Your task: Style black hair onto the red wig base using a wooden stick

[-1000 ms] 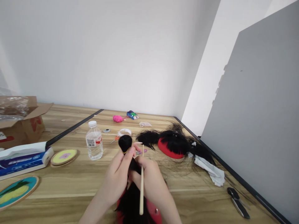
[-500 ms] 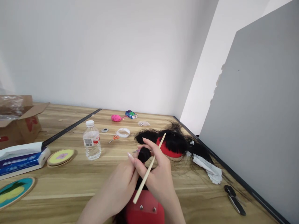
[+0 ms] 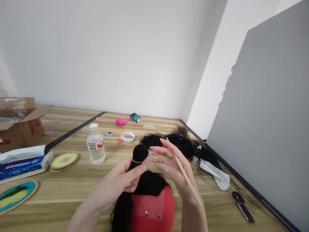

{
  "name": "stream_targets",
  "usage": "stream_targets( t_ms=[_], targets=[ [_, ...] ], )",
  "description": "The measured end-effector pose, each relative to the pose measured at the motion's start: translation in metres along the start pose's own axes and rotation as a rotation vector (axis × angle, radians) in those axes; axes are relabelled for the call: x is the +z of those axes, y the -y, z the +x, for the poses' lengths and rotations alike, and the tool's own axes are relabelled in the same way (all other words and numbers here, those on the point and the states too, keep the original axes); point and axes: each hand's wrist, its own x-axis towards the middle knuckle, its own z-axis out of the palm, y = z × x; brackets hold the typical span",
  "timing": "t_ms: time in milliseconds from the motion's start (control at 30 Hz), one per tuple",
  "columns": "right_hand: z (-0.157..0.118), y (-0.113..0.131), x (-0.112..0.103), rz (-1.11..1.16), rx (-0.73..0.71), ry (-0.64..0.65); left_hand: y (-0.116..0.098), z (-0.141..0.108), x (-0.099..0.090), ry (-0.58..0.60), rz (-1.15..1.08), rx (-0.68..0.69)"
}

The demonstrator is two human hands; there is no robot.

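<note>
A red rounded form (image 3: 154,209) with black hair on it lies at the bottom middle, two metal pins in a clear patch on its front. My left hand (image 3: 125,177) is closed round a black hair bundle (image 3: 140,153), rounded at the top and tied with a thin yellow band. Just right of the bundle is my right hand (image 3: 175,164), holding a pale wooden stick (image 3: 184,174) between thumb and fingers, its other fingers spread. A second red form with black hair (image 3: 180,145) lies behind my right hand, partly hidden by it.
On the left are a water bottle (image 3: 96,146), a tissue pack (image 3: 24,166), embroidery hoops (image 3: 64,160) and a cardboard box (image 3: 26,129). Orange scissors (image 3: 118,142), white ribbon (image 3: 127,136) and pink yarn (image 3: 120,121) lie farther back. A white cloth (image 3: 216,174) and black-handled clippers (image 3: 243,207) are at right.
My right hand has moved right with the stick, away from the hair bundle. My left hand has shifted left, and the bundle with its yellow band and the red form now show more.
</note>
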Motion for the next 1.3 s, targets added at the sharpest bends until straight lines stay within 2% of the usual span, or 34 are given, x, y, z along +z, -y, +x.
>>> stream_targets(
  t_ms=[67,133,200,267,333,467,633,1000,1300],
  targets=[
    [0.002,-0.001,0.003,0.075,-0.043,-0.073,-0.002,0.001,0.000,0.021,-0.053,-0.008],
    [0.004,-0.002,0.009,0.118,-0.083,-0.202,-0.002,0.002,0.001,0.027,-0.044,-0.006],
    [0.004,-0.002,0.016,0.128,-0.102,-0.331,-0.001,0.003,0.001,-0.012,-0.007,0.004],
    [0.003,-0.002,0.022,0.086,-0.066,-0.394,0.002,0.003,0.000,-0.064,0.053,0.019],
    [0.001,-0.002,0.027,0.013,0.006,-0.376,0.004,0.003,0.000,-0.100,0.133,0.042],
    [0.000,-0.001,0.036,-0.005,0.136,-0.223,0.004,0.001,0.002,-0.114,0.308,0.157],
    [0.001,-0.004,0.041,0.026,0.171,-0.154,-0.003,-0.002,0.006,-0.088,0.401,0.234],
    [0.001,-0.005,0.039,-0.011,0.182,-0.149,0.002,-0.001,0.003,-0.070,0.414,0.227],
    [0.002,-0.004,0.044,-0.156,0.148,-0.263,0.014,-0.001,0.001,-0.103,0.580,0.248]
  ],
)
